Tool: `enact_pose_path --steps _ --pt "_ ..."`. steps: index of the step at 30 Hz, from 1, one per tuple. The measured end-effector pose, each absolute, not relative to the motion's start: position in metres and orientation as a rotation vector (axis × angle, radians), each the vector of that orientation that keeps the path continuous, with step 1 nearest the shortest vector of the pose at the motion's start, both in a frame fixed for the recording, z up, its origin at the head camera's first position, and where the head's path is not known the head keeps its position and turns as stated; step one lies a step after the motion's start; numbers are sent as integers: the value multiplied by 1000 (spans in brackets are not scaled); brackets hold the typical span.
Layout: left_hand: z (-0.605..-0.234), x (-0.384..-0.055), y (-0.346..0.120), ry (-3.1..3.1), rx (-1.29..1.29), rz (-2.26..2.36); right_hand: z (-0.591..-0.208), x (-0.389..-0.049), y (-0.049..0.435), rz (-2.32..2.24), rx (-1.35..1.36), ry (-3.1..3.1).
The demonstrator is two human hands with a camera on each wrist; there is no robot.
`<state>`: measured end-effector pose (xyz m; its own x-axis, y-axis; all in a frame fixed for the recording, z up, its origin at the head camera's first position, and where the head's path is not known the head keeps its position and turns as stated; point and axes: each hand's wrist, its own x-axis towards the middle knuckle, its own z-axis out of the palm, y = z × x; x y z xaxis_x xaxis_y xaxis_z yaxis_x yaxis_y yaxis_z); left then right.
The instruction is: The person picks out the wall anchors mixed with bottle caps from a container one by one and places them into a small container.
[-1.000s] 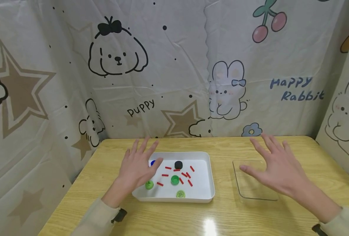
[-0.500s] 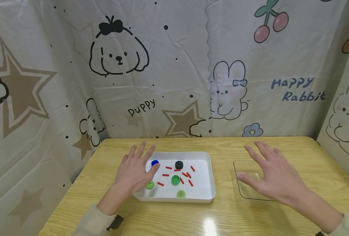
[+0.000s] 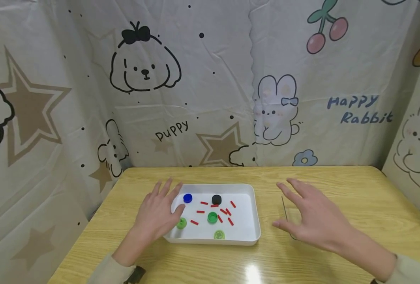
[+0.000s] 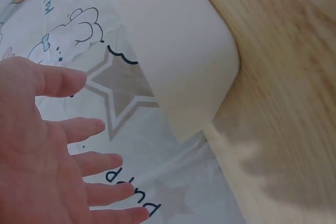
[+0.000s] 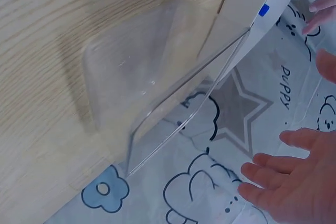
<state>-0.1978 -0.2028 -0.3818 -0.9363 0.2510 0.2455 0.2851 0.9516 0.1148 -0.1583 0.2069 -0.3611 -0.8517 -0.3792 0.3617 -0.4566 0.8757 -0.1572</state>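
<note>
My left hand point(image 3: 154, 215) hovers with spread fingers over the left side of a shallow white tray point(image 3: 231, 241), holding nothing. Inside the tray lie a blue bottle-cap-like disc point(image 3: 187, 198), a black one point(image 3: 216, 199), a green one point(image 3: 212, 217) and two light green round pieces, one near the front wall point(image 3: 218, 234) and one by my left thumb point(image 3: 181, 223). Several short red sticks point(image 3: 200, 212) are scattered among them. Above a clear open box point(image 5: 131, 61), my right hand point(image 3: 316, 217) is held with fingers apart and nothing in it; it hides much of that box in the head view.
A wooden table point(image 3: 259, 264) carries the tray and the box, with a strip of bare wood between them. Behind and at both sides hangs a white curtain point(image 3: 210, 90) printed with cartoon animals and stars.
Both hands have come down a little and toward me. The right hand has also shifted left, covering more of the clear box, while the blue disc has come into fuller view. Tray contents look unmoved.
</note>
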Motion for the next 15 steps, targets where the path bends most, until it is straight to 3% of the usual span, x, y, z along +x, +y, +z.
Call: enact_pose_path --steps 15 --pt "-390 -199 -212 -2919 -354 -383 -352 -168 173 516 736 -2838"
